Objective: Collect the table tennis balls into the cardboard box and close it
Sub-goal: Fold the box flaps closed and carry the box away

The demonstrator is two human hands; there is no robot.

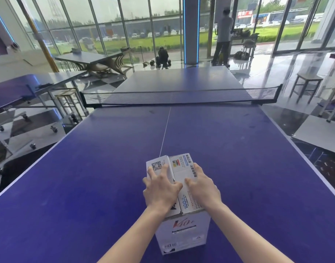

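A white cardboard box [182, 234] with printed labels stands on the blue table tennis table [87, 177], close to the near edge. Its two top flaps are folded down and meet along the middle. My left hand [160, 188] lies flat on the left flap, fingers spread. My right hand [202, 185] presses flat on the right flap beside it. No table tennis balls are visible; the inside of the box is hidden by the flaps.
The net [181, 96] spans the table's middle. Another blue table [15, 90] on wheels stands to the left, stools [307, 86] to the right. One person [223, 37] stands by the far glass doors, another [162, 57] crouches near the window.
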